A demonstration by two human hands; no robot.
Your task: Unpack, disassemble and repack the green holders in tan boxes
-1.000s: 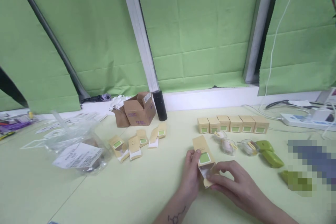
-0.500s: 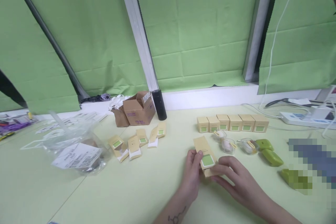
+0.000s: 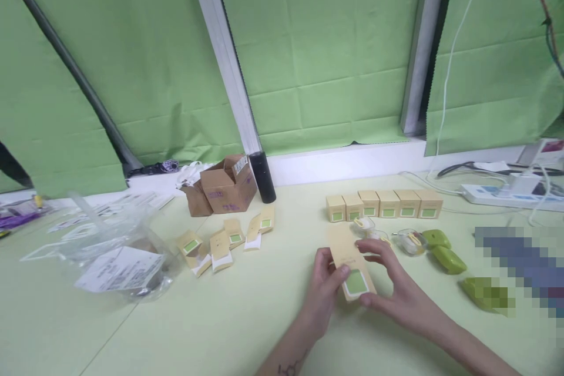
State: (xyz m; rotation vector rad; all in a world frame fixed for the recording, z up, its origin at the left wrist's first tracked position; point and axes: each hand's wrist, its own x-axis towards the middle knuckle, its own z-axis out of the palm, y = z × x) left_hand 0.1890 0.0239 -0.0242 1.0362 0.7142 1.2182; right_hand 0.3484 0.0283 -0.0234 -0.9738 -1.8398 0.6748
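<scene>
My left hand (image 3: 324, 291) grips a tan cardboard box (image 3: 346, 255) by its left side, thumb on the front. The box carries a green square with a white border and is tilted above the table. Curved around the box's right side is my right hand (image 3: 394, 288), its thumb at the lower corner and its index finger at the upper edge. Just behind stand small tan boxes (image 3: 388, 205) in a row. Clear round containers with yellow tabs (image 3: 410, 242) lie beyond the right hand, one partly hidden by it.
Flattened tan cartons (image 3: 221, 249) lie left of centre. A clear plastic bag with a white label (image 3: 121, 270) is at the left. Behind stand an open brown carton (image 3: 229, 188) and a black cylinder (image 3: 262, 177). Green pouches (image 3: 447, 259) and a power strip (image 3: 480, 195) are on the right.
My right hand has shifted from the box's lower end to its right side, fingers now higher along the edge. The box's bottom flap no longer shows. The view has turned slightly right.
</scene>
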